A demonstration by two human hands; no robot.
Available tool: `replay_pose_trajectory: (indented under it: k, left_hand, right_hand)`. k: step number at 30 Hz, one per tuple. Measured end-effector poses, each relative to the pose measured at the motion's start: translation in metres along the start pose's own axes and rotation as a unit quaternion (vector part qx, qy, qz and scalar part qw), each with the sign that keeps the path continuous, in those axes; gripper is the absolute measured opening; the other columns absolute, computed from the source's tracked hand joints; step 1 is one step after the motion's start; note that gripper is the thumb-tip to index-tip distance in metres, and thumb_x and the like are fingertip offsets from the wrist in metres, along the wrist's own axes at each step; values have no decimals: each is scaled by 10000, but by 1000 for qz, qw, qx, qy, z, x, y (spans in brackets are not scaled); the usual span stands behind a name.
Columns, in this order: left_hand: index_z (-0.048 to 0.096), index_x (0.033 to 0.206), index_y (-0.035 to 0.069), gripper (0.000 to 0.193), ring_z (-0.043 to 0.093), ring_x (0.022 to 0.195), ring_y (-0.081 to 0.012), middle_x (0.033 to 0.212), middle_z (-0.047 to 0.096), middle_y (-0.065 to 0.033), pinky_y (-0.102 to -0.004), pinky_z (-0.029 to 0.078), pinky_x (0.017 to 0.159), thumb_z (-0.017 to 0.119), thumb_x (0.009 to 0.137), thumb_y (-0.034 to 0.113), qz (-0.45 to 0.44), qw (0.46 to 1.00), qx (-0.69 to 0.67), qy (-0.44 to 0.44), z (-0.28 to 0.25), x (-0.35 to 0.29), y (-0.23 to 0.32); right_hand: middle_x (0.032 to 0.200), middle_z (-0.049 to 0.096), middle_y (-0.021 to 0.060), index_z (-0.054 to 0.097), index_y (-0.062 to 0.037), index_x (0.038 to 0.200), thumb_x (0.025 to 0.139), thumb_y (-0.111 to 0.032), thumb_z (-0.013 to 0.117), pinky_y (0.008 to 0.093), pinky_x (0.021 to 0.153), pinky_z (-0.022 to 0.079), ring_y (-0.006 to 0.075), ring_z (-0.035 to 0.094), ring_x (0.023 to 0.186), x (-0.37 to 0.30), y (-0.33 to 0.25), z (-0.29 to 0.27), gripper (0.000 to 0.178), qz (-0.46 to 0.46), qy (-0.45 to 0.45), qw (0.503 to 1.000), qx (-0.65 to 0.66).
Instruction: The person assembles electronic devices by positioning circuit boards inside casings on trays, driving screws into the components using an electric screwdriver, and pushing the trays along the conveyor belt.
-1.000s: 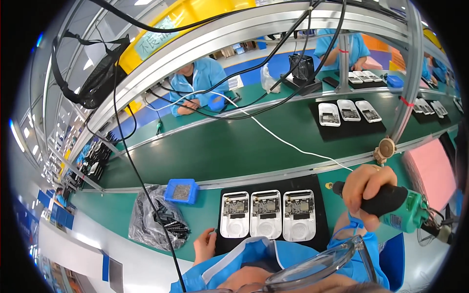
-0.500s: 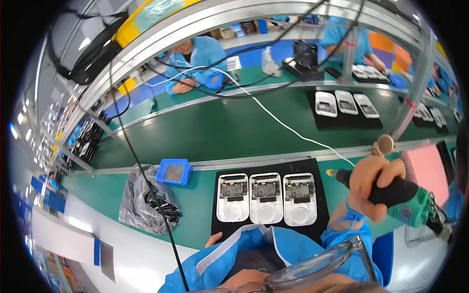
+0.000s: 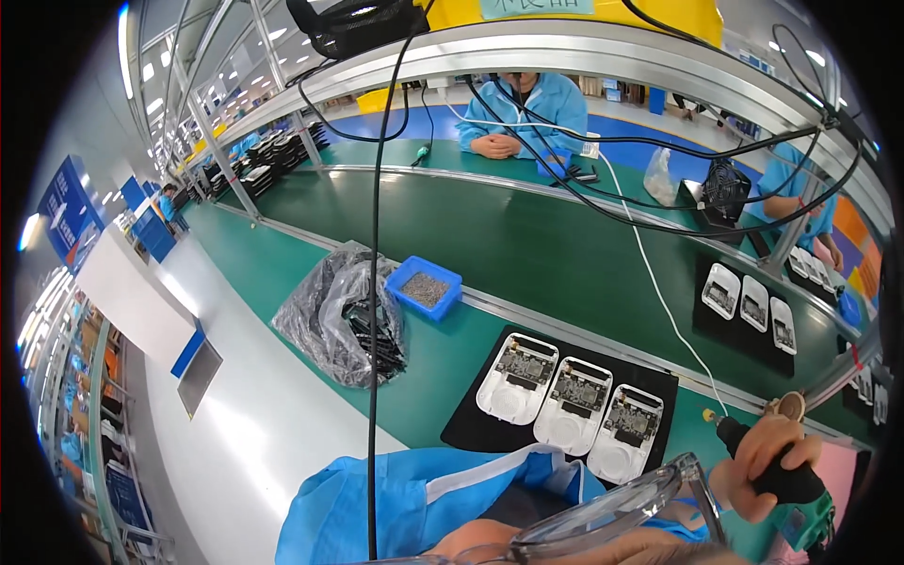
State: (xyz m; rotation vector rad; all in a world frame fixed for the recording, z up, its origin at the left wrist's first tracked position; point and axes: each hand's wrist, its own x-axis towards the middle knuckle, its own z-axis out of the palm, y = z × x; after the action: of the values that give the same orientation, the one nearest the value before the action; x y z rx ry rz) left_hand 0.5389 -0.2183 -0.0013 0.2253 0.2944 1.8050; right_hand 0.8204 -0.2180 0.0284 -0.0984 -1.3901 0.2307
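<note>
At the right, my right hand (image 3: 765,461) is wrapped round an electric screwdriver (image 3: 799,527) with a black grip and a green rear end. Its yellowish tip points left, above the green bench. Left of it, on a black mat (image 3: 471,426), lie three open white housings, the left one (image 3: 508,403), the middle one (image 3: 565,431) and the right one (image 3: 619,463). A circuit board shows in each, with a round shape at its near end. The screwdriver tip is apart from the housings. My left hand is out of sight.
A clear plastic bag of black parts (image 3: 330,330) and a blue tray (image 3: 450,303) of small metal pieces stand left of the mat. A metal rail edges the dark green belt (image 3: 527,250). Cables hang across the view. A person (image 3: 541,108) sits opposite; more housings (image 3: 753,306) lie far right.
My view has swung left, so the bench things sit further right and slanted. The screwdriver stays in my right hand, now lower in view. My left fingertips have gone out of view.
</note>
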Motion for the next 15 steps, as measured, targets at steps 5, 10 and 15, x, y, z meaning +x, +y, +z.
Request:
replay_pose_trajectory:
  k: [5,10,15]
  left_hand:
    - [526,601,28,196,502,501,-154,552,525,-69,-287,368,521,531,792,68,18,997,-58,-41,20,-1,-9]
    - [510,542,41,238,487,461,-160,511,509,-69,-290,350,478,531,779,51,-47,988,-117,-87,44,0,-40]
    - [495,483,54,285,472,422,-165,470,494,-70,-294,333,435,531,765,34,-280,934,-178,-133,72,-27,-99]
  right_hand:
    - [552,429,-37,395,-112,888,710,-397,692,174,391,274,58,402,400,-3,-2,11,448,-17,19,998,-55]
    - [596,547,7,428,-110,876,652,-286,797,233,400,412,127,522,441,1,-14,-4,466,6,-34,997,64]
    - [674,607,141,594,41,802,653,-159,783,325,440,468,248,592,526,33,6,-10,313,130,-310,866,370]
